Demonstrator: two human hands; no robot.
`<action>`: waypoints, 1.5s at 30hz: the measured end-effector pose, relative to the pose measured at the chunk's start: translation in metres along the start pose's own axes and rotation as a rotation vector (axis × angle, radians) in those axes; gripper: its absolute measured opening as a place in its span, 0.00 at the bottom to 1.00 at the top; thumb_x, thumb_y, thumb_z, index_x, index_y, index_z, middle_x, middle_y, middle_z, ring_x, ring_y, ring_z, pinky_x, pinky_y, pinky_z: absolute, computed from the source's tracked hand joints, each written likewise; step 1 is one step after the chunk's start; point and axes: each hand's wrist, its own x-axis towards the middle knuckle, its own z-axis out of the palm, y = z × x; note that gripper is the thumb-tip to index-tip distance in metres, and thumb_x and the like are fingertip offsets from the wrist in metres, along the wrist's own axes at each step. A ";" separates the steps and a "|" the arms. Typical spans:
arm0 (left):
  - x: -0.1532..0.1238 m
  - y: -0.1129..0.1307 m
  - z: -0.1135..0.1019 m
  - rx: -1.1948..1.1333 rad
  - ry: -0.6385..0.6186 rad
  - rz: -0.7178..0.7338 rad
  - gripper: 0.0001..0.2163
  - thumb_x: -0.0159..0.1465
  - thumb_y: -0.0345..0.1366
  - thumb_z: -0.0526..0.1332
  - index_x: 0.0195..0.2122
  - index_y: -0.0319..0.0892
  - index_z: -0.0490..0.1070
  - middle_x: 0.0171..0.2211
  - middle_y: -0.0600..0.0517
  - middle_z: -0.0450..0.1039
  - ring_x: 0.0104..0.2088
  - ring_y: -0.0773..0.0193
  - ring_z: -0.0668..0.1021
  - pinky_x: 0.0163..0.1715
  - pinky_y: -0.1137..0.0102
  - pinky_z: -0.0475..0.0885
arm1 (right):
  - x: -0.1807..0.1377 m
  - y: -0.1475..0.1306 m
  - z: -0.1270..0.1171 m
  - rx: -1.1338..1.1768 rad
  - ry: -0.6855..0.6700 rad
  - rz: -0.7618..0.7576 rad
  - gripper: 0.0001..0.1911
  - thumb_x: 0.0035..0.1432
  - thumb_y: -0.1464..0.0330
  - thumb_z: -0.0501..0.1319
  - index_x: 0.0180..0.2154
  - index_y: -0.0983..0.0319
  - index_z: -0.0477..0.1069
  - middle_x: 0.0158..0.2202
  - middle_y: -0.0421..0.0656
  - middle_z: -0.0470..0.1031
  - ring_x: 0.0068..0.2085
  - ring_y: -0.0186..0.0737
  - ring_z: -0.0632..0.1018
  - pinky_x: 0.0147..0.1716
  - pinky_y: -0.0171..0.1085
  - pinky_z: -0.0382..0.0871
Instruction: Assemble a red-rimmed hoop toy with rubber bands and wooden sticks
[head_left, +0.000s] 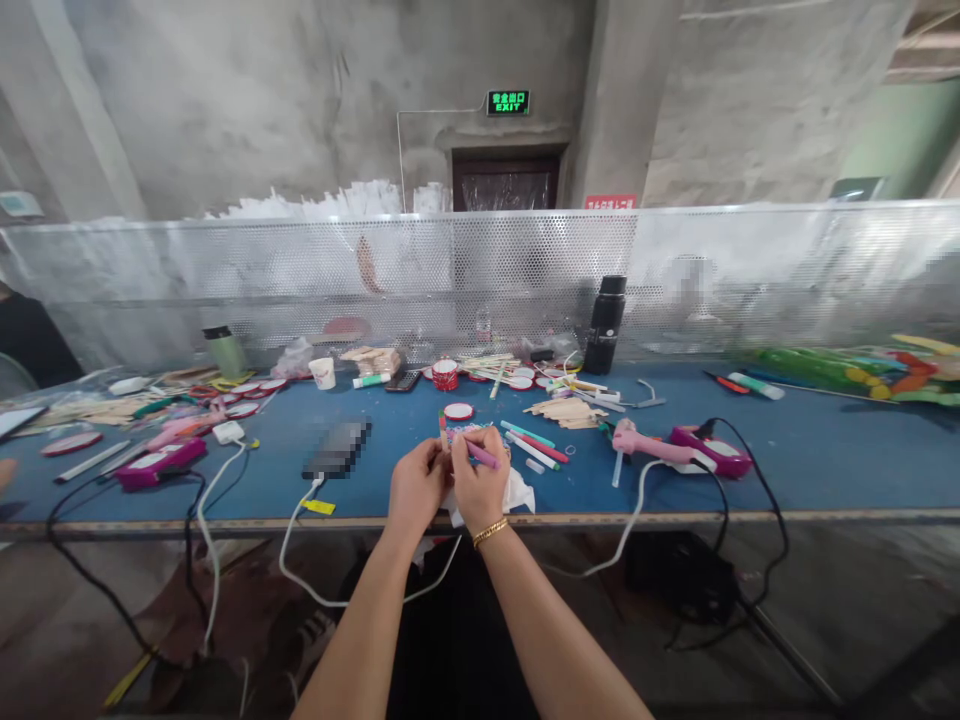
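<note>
Over a blue desk, near its front edge, a person's left grip pinches a thin stick, which stands upright with a coloured top. The right grip, close beside it, is wrapped around a purple marker; whether the marker's tip meets the stick is hidden. A white tissue lies beneath both grips. Just to the right are loose markers, then a pink glue gun. A dark phone lies to the left. Beyond are a red-rimmed white disc and a black bottle.
</note>
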 end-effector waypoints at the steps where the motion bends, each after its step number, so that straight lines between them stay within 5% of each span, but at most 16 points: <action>1: 0.000 0.000 0.000 -0.002 0.003 -0.002 0.10 0.64 0.37 0.56 0.36 0.44 0.77 0.34 0.50 0.81 0.35 0.60 0.79 0.37 0.70 0.69 | 0.000 0.000 0.000 -0.006 -0.013 0.002 0.12 0.64 0.63 0.60 0.29 0.59 0.65 0.29 0.38 0.69 0.32 0.37 0.72 0.37 0.38 0.65; 13: 0.004 0.003 -0.003 -0.223 -0.039 -0.083 0.12 0.64 0.47 0.55 0.31 0.45 0.67 0.23 0.54 0.75 0.22 0.63 0.77 0.26 0.70 0.72 | 0.002 0.005 0.001 0.032 0.035 0.006 0.10 0.65 0.60 0.59 0.39 0.59 0.73 0.38 0.44 0.77 0.40 0.41 0.76 0.45 0.42 0.68; 17: 0.003 0.002 -0.001 -0.263 -0.058 -0.077 0.11 0.64 0.47 0.56 0.32 0.45 0.68 0.22 0.56 0.73 0.21 0.65 0.76 0.24 0.71 0.70 | 0.003 0.002 0.000 0.076 0.013 0.047 0.11 0.65 0.60 0.58 0.35 0.60 0.73 0.34 0.42 0.77 0.38 0.40 0.76 0.42 0.41 0.69; 22: 0.002 0.002 0.001 -0.261 -0.055 -0.075 0.10 0.64 0.45 0.56 0.33 0.45 0.69 0.22 0.56 0.73 0.21 0.65 0.75 0.24 0.72 0.70 | 0.006 0.004 0.000 0.227 0.076 0.192 0.11 0.60 0.62 0.62 0.42 0.62 0.70 0.32 0.39 0.74 0.32 0.35 0.74 0.35 0.36 0.71; 30: 0.002 0.002 0.001 -0.219 -0.051 -0.079 0.14 0.63 0.51 0.57 0.30 0.46 0.67 0.23 0.55 0.73 0.22 0.63 0.76 0.25 0.70 0.70 | 0.011 0.011 -0.002 0.337 0.000 0.247 0.14 0.58 0.58 0.64 0.39 0.62 0.75 0.35 0.43 0.77 0.35 0.36 0.75 0.37 0.38 0.72; 34: 0.002 0.001 0.000 -0.202 -0.055 -0.065 0.14 0.63 0.51 0.56 0.29 0.46 0.67 0.23 0.55 0.73 0.23 0.63 0.76 0.26 0.70 0.70 | 0.012 0.009 -0.005 0.363 -0.017 0.309 0.15 0.58 0.56 0.64 0.33 0.63 0.76 0.29 0.41 0.75 0.31 0.36 0.73 0.35 0.37 0.71; 45: 0.005 -0.003 0.000 -0.140 -0.086 -0.042 0.13 0.62 0.49 0.57 0.34 0.44 0.72 0.26 0.52 0.77 0.24 0.63 0.77 0.28 0.70 0.71 | 0.010 0.005 -0.006 0.384 -0.023 0.248 0.08 0.53 0.65 0.64 0.34 0.62 0.75 0.32 0.41 0.77 0.33 0.37 0.76 0.37 0.38 0.73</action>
